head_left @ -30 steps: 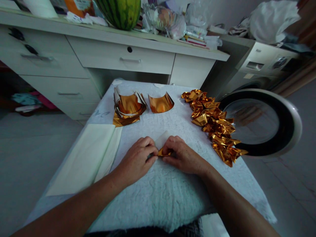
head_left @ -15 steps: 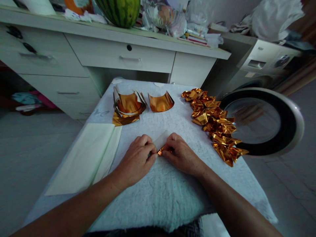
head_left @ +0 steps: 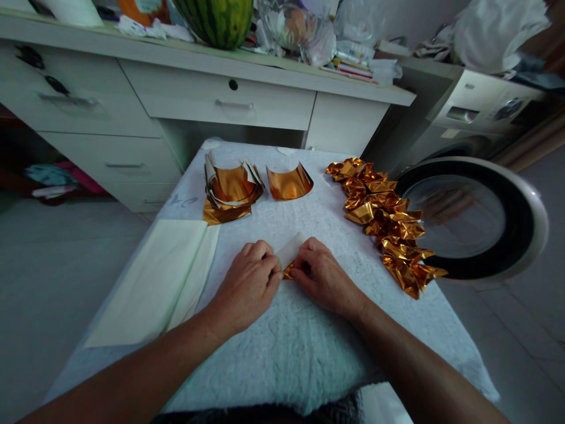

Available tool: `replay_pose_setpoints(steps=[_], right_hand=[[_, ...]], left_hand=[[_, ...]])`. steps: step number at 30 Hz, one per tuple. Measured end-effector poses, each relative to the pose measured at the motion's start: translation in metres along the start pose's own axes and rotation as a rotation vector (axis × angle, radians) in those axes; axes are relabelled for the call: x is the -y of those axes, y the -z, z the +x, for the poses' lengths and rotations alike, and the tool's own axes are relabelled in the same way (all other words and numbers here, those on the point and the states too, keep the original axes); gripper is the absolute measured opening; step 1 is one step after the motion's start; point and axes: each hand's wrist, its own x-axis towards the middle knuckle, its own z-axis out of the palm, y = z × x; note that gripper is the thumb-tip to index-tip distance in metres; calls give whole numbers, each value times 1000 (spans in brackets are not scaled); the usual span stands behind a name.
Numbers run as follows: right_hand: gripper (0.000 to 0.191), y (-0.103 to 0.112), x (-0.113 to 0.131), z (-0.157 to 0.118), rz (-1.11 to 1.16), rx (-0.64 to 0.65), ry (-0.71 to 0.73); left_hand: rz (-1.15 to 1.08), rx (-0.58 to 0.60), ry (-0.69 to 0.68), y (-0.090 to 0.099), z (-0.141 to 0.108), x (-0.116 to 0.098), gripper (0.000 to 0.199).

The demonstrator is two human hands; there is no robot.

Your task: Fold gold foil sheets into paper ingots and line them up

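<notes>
Between my two hands lies a small gold foil sheet (head_left: 289, 271) with a whitish paper side (head_left: 290, 249) showing above. My left hand (head_left: 253, 277) pinches its left edge, and my right hand (head_left: 324, 274) pinches the right part; fingers partly hide it. Behind them on the cloth-covered table (head_left: 304, 330) stand a stack of curved gold sheets (head_left: 232, 185) and one separate curved gold sheet (head_left: 289, 184). Folded gold foil pieces (head_left: 375, 209) form a row on the right. Pale paper sheets (head_left: 145, 282) lie flat at the left.
Beyond the table is a white cabinet (head_left: 229, 109) with drawers, bearing a watermelon (head_left: 216, 20), a glass bowl (head_left: 289, 26) and plastic bags. A washing machine (head_left: 477, 112) stands at the right, its round door (head_left: 525, 218) open beside the table.
The fingers of my left hand have closed in more tightly at the foil's left edge. The gold part between my hands looks flatter. The whole view has shifted slightly.
</notes>
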Motion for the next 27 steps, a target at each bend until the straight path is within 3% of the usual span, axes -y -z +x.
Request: replay_pose_setpoints(steps=[27], right_hand=[[15,-8,-3,0,-27,-70,6]], left_hand=[[32,-49,4,-3,2,-1,13]])
